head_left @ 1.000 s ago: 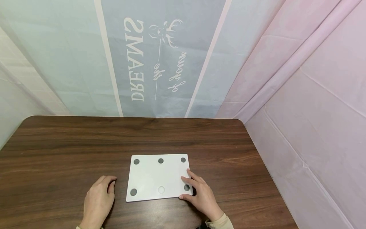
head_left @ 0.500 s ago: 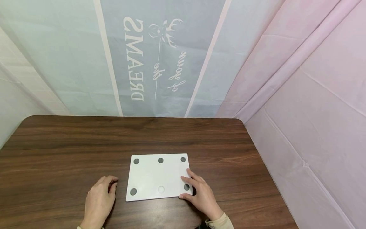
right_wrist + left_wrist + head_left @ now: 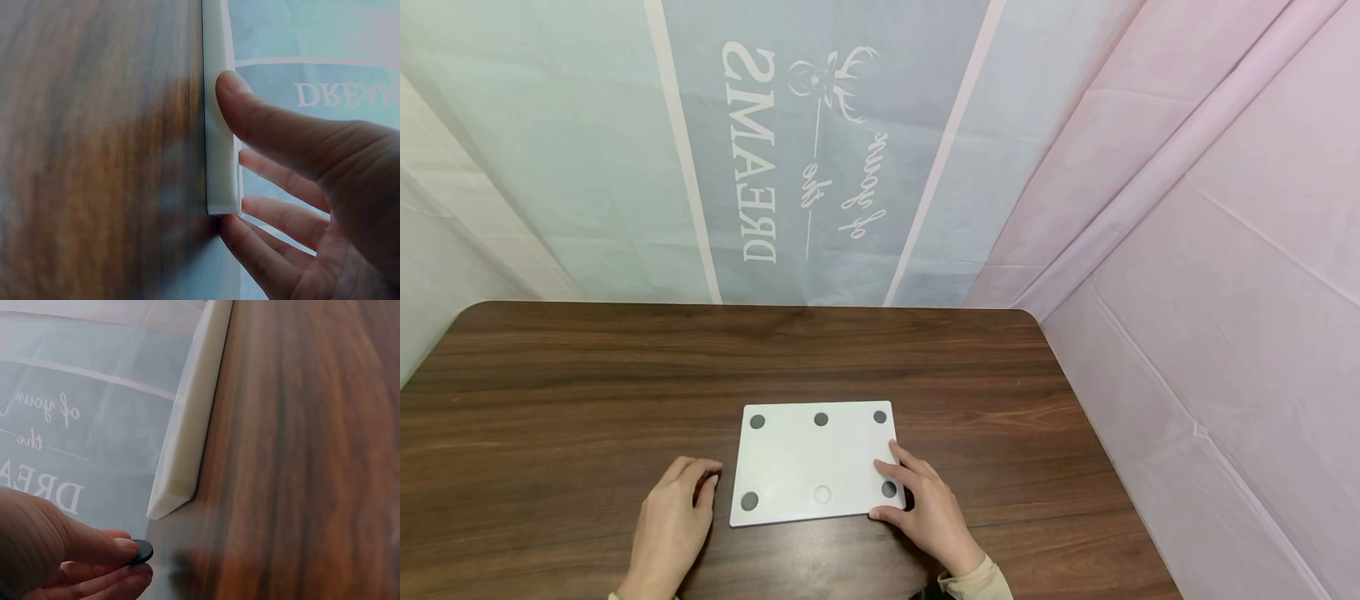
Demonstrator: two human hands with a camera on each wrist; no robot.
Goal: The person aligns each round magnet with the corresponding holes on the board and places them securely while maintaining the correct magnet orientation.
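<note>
A flat white board (image 3: 790, 458) lies on the brown table in the head view, with several dark discs inset along its long edges. A pale round recess (image 3: 822, 495) shows at the middle of its near edge. My left hand (image 3: 672, 525) is just left of the board, pinching a small dark disc (image 3: 145, 551) between thumb and fingers, as the left wrist view shows. My right hand (image 3: 931, 517) grips the board's near right corner. Its thumb (image 3: 234, 87) presses the near edge, while the other fingers spread over the top and the right side.
The wood-grain table (image 3: 587, 358) has rounded far corners. A hanging cloth (image 3: 850, 167) with mirrored lettering stands behind it, and a pale pink cloth wall (image 3: 1225, 317) rises along the right side.
My left hand has moved slightly to the right, closer to the board's left edge, with the disc. The right hand and the board have stayed in place.
</note>
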